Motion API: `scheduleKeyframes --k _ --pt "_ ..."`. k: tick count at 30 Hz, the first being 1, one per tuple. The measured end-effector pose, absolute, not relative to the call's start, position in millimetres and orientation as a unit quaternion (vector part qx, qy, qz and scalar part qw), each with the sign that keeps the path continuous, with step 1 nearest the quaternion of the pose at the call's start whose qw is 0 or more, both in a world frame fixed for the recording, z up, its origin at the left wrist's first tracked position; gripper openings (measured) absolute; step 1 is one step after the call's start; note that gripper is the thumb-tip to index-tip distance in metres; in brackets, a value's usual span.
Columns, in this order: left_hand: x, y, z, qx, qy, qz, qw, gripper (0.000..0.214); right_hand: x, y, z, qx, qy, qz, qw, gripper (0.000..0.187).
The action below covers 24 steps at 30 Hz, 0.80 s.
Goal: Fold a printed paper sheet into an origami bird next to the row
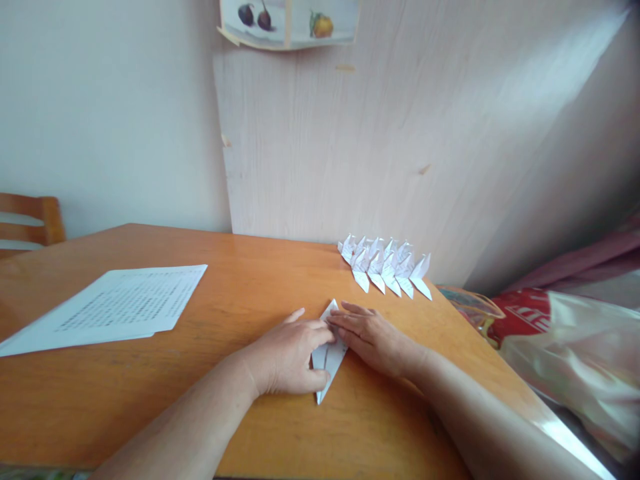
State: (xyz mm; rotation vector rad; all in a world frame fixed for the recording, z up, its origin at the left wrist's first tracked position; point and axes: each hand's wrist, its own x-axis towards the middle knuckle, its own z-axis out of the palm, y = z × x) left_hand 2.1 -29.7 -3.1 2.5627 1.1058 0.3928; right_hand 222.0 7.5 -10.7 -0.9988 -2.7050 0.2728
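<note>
A white paper folded into a narrow kite shape (334,360) lies on the table, its points facing away from and toward me. My left hand (290,357) holds it from the left, the thumb on its lower part and bent fingers on its upper part; the little finger sticks out. From the right, my right hand (373,337) lies over the paper's upper right side, fingers stretched out and fairly flat, meeting the left fingertips. The fingers cover the paper's middle.
Folded paper pieces (390,267) stand in two rows near the wall. Printed sheets (125,303) lie stacked at the left of the wooden table (240,287). Plastic bags (555,340) sit beyond the right edge. A chair (50,220) stands at the far left.
</note>
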Motion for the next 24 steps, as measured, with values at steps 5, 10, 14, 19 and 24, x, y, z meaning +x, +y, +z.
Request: scheduleKeyframes --k 5,10,14,19,24 --pt "1.7 -29.7 -4.9 0.899 0.387 0.141 0.148 0.029 219.9 11.9 -12.8 -0.366 -0.917 0.138 0.074 0.049" --pt "1.2 -28.5 -8.2 0.899 0.385 0.146 0.147 0.029 216.1 18.5 -17.4 -0.408 -0.898 0.148 0.07 0.053" --pt "0.5 -27.2 -10.5 0.9 0.379 0.154 0.147 0.027 213.6 24.5 -23.2 -0.436 -0.885 0.145 0.075 0.054" --pt "0.4 -27.0 -11.9 0.899 0.378 0.151 0.16 0.048 214.4 30.0 -27.1 -0.456 -0.872 0.132 0.114 0.053" --pt "-0.9 -25.7 -6.7 0.888 0.396 0.162 0.169 0.051 222.1 31.1 -22.1 -0.428 -0.879 0.114 0.176 0.043"
